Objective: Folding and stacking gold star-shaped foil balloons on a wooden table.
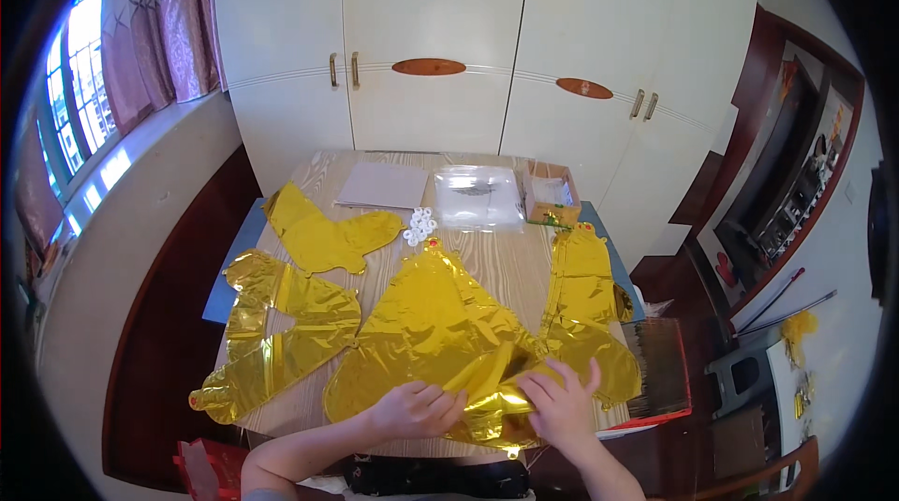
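1. Lying on the counter [487, 262], the big gold foil [421, 318] has its small tip pointing away, toward the white cupboard [431, 112].
2. It runs from tip back toward the person, getting wider.
3. The left hand [419, 409] curls its fingers, pinching the near side.
4. The right hand [565, 405] has spread fingers touching it; I cannot tell if they grip.
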Tool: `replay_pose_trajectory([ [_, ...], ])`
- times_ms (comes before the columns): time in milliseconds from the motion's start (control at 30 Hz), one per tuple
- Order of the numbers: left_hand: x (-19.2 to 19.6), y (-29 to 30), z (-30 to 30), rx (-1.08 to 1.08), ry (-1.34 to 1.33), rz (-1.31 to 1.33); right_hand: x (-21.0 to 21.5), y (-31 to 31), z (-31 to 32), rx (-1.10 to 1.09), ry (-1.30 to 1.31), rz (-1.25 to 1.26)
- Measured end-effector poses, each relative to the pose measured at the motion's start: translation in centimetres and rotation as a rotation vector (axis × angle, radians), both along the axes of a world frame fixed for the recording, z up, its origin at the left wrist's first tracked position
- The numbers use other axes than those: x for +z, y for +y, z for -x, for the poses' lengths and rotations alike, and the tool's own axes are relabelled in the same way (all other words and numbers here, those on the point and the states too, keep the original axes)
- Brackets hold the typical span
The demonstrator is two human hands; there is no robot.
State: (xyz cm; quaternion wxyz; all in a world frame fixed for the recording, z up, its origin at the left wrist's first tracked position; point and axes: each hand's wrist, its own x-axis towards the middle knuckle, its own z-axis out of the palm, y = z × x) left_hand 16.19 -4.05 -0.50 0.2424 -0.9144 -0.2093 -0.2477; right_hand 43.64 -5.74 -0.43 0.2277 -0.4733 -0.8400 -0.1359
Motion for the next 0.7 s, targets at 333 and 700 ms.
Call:
replay_pose_trajectory([
  [333, -2.1, -0.3, 1.0, 0.066, 0.075, 0.24, -2.1, -0.6, -3.0, 0.136, -0.083, -0.094],
  [700, -3.7, 6.1, 2.9, -0.025, -0.073, 0.906, -8.2, -1.4, -4.2, 0.282, 0.022, 0.247],
])
